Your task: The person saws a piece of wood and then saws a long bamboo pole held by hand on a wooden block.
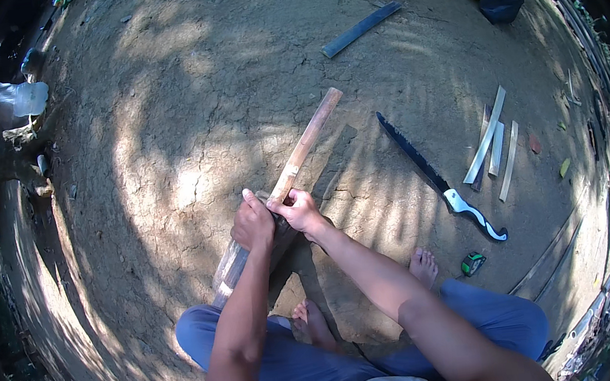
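A narrow brown bamboo strip slants up and away from my hands over the dirt ground. My right hand pinches its near end between thumb and fingers. Right beside it, my left hand is closed in a fist with the thumb up; what lies inside its fingers is hidden. Beneath my hands, a thicker weathered piece of wood runs down toward my left knee, partly covered by my left hand and forearm. Whether it joins the strip cannot be seen.
To the right lie a handsaw with a white-and-black handle, several pale split strips and a green-black tape measure. Farther off are a dark flat strip and a black plastic bag. A translucent container stands at far left.
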Motion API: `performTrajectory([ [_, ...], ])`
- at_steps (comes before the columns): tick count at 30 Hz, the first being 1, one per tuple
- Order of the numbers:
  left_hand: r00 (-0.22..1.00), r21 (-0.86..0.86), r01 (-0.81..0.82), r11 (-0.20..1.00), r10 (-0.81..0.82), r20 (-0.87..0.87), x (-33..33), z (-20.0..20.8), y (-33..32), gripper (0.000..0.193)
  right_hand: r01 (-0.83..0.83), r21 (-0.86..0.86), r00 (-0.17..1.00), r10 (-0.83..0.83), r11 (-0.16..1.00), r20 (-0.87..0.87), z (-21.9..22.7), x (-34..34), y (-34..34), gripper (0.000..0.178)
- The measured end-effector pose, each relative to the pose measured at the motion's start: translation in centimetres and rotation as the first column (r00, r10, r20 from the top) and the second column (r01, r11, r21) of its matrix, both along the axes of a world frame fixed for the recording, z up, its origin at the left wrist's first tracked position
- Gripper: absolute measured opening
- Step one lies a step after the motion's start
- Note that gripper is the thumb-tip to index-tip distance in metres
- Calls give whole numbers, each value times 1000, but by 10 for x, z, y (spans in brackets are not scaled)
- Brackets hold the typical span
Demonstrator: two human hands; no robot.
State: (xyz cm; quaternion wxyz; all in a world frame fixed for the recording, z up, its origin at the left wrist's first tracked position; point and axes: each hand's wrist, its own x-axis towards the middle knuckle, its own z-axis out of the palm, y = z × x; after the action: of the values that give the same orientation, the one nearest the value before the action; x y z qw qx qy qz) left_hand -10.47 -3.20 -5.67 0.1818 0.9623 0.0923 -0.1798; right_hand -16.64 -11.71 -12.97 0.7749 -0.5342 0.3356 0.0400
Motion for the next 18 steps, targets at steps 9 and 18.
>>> performTrajectory([
  [9, 994, 95, 45, 994, -54, 90, -2, -13, 1, 49, -323, -801, 939, 63, 504, -338, 46, -84, -105, 84],
  [18, 997, 18, -43, 999, 42, 60, 8, -17, 16, 43, -762, -594, 561, -195, 259, -805, 62, -325, -265, 71],
])
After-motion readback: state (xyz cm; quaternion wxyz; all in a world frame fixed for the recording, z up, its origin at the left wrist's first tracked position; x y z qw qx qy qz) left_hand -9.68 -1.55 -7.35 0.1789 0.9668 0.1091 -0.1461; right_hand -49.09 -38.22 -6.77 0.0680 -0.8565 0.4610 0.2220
